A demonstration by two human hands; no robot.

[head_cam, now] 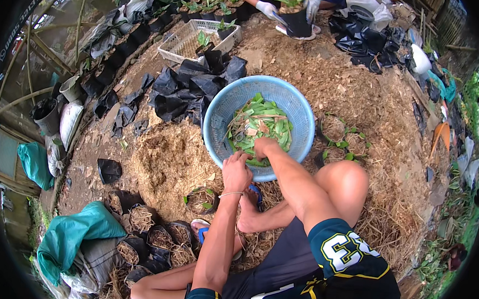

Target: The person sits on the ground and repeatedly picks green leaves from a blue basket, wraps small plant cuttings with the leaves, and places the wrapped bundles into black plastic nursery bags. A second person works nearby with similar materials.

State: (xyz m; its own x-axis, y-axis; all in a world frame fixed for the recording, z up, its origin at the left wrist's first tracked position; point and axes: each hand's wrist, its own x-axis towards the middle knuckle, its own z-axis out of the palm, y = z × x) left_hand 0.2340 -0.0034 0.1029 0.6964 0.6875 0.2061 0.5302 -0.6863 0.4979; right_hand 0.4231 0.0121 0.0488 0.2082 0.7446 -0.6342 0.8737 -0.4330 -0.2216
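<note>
A round blue plastic basket [222, 99] stands on the ground in front of my knees. Strap-like green leaves [266, 110], some cut or torn, lie in its bottom with a few dry brown pieces. My left hand [237, 172] is over the near rim, fingers pointing inward; whether it grips the rim is unclear. My right hand [265, 148] reaches down into the basket at the near side of the leaves. Its fingertips are partly hidden, so I cannot see whether they pinch anything.
Black polybags [185, 88] lie left of the basket, beside sawdust [173, 157]. Polybags filled with straw [140, 217] stand at lower left; potted seedlings [339, 137] sit at right. Beyond a white crate [175, 49], another person's gloved hands [313, 5] hold a potted plant [294, 21].
</note>
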